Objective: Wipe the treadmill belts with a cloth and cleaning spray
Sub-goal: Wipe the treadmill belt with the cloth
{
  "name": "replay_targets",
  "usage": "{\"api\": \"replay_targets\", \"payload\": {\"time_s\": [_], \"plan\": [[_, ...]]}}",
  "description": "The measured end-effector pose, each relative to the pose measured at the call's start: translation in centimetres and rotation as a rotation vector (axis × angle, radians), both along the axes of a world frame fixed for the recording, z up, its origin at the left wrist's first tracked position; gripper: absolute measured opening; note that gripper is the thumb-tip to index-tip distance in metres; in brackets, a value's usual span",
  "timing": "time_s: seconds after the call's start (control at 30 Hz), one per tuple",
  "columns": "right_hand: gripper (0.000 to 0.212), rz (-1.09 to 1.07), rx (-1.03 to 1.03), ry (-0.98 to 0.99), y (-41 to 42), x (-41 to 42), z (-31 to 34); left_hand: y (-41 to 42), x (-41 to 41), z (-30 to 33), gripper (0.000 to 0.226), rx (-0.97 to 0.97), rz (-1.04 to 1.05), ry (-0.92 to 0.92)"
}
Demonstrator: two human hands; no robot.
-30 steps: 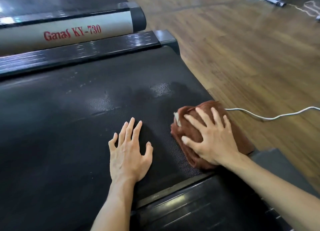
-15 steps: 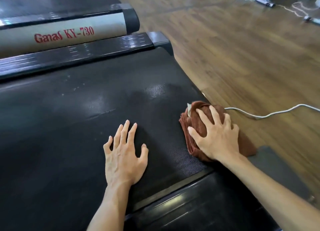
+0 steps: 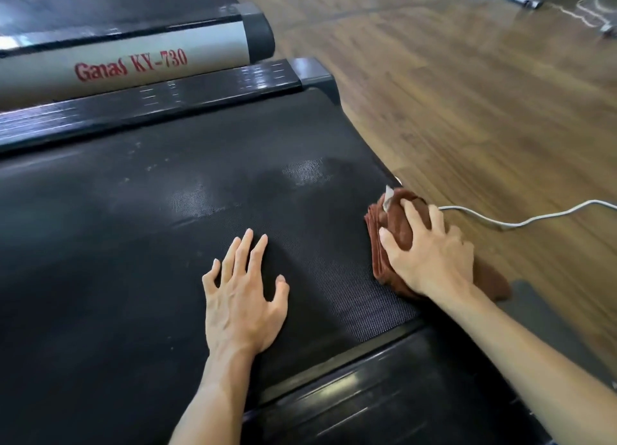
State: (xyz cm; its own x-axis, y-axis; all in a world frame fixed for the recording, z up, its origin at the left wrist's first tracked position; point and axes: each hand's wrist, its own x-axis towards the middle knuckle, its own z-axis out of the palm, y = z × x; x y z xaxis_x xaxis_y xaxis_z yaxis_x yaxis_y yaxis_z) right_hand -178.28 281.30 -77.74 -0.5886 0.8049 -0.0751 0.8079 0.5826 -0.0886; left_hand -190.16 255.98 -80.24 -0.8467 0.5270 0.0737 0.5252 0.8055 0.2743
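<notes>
The black treadmill belt [image 3: 140, 231] fills the left and middle of the head view, with shiny damp patches near its centre. A folded brown cloth [image 3: 399, 234] lies at the belt's right end, partly over the edge. My right hand [image 3: 430, 251] presses flat on the cloth with its fingers spread. My left hand [image 3: 242, 297] rests palm down on the bare belt, fingers straight and spread, a hand's width left of the cloth. No spray bottle is in view.
A black side rail [image 3: 150, 107] runs behind the belt, and a second treadmill with a silver panel [image 3: 133, 67] marked Ganas KY-730 lies beyond it. A white cable [image 3: 521, 222] trails over the wooden floor [image 3: 467, 110] on the right. A near side rail [image 3: 384, 401] lies below my arms.
My right hand has slid the cloth to the right, toward the belt's end. My left hand has stayed flat on the belt.
</notes>
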Motion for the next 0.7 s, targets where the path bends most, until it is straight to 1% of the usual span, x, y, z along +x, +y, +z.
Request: {"api": "replay_targets", "payload": {"time_s": [0.07, 0.13, 0.27, 0.4, 0.5, 0.57, 0.63, 0.7], "plan": [[0.078, 0.015, 0.07, -0.04, -1.4, 1.4, -0.2, 0.0, 0.0, 0.0, 0.075, -0.005, 0.0, 0.006], [0.076, 0.001, 0.071, -0.058, -1.5, 0.8, -0.2, 0.0, 0.1, 0.1, 0.076, -0.006, -0.003, 0.007], [0.073, 0.07, 0.018, -0.048, 0.8, -4.5, -0.1, 0.0, 0.1, 0.2, 0.077, 0.003, 0.0, -0.005], [0.072, 0.235, -0.046, -0.044, 3.9, -12.0, 0.4, -0.1, 0.0, 0.2, 0.078, -0.004, -0.008, -0.011], [0.072, 0.418, -0.039, -0.077, 3.9, -14.6, 0.8, 0.0, 0.0, 0.3, 0.078, -0.004, -0.008, -0.009], [0.078, 0.582, -0.052, -0.074, 2.3, -12.6, 1.0, 0.0, 0.0, 0.3, 0.078, 0.004, -0.009, -0.015], [0.085, 0.697, -0.066, -0.029, 0.3, -8.5, 0.7, 0.0, 0.0, 0.3, 0.077, 0.002, -0.007, -0.009], [0.085, 0.673, -0.034, -0.007, -0.1, -5.0, 0.2, 0.1, 0.0, 0.2, 0.077, 0.003, -0.004, -0.005]]}}
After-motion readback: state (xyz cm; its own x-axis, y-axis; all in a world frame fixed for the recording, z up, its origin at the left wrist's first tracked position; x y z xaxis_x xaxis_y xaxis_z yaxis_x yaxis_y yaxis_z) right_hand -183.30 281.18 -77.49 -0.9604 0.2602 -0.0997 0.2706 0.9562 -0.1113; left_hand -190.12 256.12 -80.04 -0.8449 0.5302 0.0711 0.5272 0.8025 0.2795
